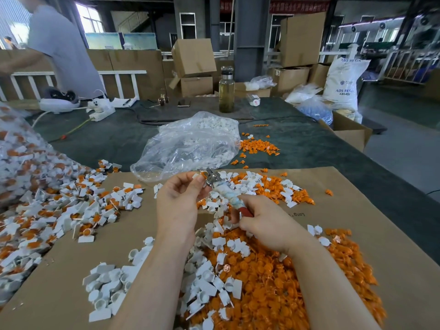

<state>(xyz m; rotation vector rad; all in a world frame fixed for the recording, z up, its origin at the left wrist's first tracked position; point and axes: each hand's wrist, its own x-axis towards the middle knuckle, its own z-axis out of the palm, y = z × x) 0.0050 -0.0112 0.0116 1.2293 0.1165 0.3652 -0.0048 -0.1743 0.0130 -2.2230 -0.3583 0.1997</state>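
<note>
Head view: my left hand (181, 198) pinches a small white-and-orange piece (202, 175) between thumb and fingertips and holds it against the metal tip of the tool (222, 194). My right hand (259, 225) is curled round the tool's red handle, just above the cardboard (71, 270) that covers the desk (297, 144).

I judge this to be the pressing step, with the tool seating an orange cap into a white shell. The next move calls for a steady push in line with the tip. After that I'd drop the piece on the mixed pile (59, 210) to my left and take fresh parts from the caps (273, 282) and shells (107, 289) in front of me.

The clear bag (190, 144) beyond my hands holds white parts. The blurred bag (19, 151) at far left holds white-and-orange pieces. The bottle (226, 91) holds yellowish liquid. I cannot tell what is in the box (347, 134) at the right edge.
</note>
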